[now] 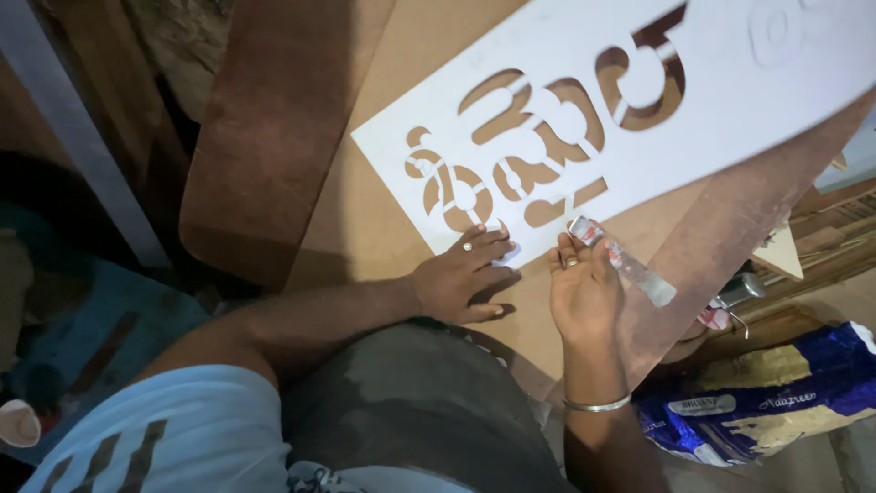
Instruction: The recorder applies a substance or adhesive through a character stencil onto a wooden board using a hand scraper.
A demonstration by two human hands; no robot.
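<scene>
A long white stencil sheet (730, 100) with cut-out shapes lies across a brown board (374, 219). My left hand (461, 274) rests flat at the sheet's lower corner, fingers spread and pressing on its edge. My right hand (584, 292) sits just to the right of it and grips a small squeezed tube (625, 260) with a red-and-white end, held near the sheet's lower edge. A metal bangle circles my right wrist.
A dark reddish rounded panel (274, 137) lies to the left of the board. A blue and gold bag (776, 397) sits at the lower right, with a small metal object (739, 290) above it. Wooden pieces stand at the right edge.
</scene>
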